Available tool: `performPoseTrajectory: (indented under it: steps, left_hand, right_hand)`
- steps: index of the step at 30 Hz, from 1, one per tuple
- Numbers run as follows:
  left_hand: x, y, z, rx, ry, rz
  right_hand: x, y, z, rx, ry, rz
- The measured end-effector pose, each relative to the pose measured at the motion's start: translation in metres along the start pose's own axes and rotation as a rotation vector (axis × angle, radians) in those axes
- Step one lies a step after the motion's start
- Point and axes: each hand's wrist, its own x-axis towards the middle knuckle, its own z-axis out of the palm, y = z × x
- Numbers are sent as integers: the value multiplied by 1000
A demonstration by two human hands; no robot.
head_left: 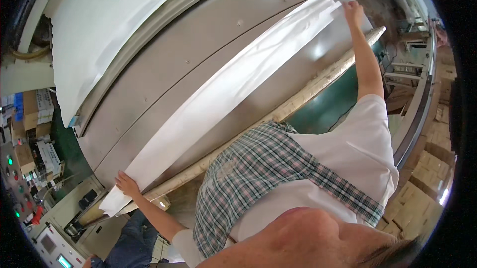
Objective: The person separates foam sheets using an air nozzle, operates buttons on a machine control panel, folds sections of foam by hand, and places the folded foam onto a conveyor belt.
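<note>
A long white sheet (213, 94), narrow and creased at its far end, lies slantwise across a grey metal table (164, 64); whether it is cloth or film I cannot tell. My left hand (128, 184) grips its near-left end, where the sheet hangs past the table edge. Over at the far right, my right hand (353, 14) has its fingers closed at the corner of the sheet's other end. Both arms are spread wide, so the strip runs nearly straight between them.
A long pale roll (293, 104) runs along the table's front edge. Behind the table stands a broad white panel (114, 14) with a metal rim. At lower left are a control box (54, 248) and another person's dark blue trousers (131, 243). Cartons (422, 178) are stacked at right.
</note>
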Motion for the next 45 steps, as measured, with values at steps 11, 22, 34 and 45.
performPoseTrajectory:
  steps: [11,22,34,45]
  left_hand:
    - [-6,4,-2,-23,-11,7]
    - [-3,-1,10,30,98,58]
    - [-11,29,-6,351,-12,305]
    - [-45,-33,-30,-210,323,-36]
  right_hand:
    - [-51,-139,-101,133,-408,-1045]
    - [-60,-77,-90,-158,-355,-660]
    - [45,19,78,-303,-504,-985]
    - [-65,-143,-41,377,-1417,-665]
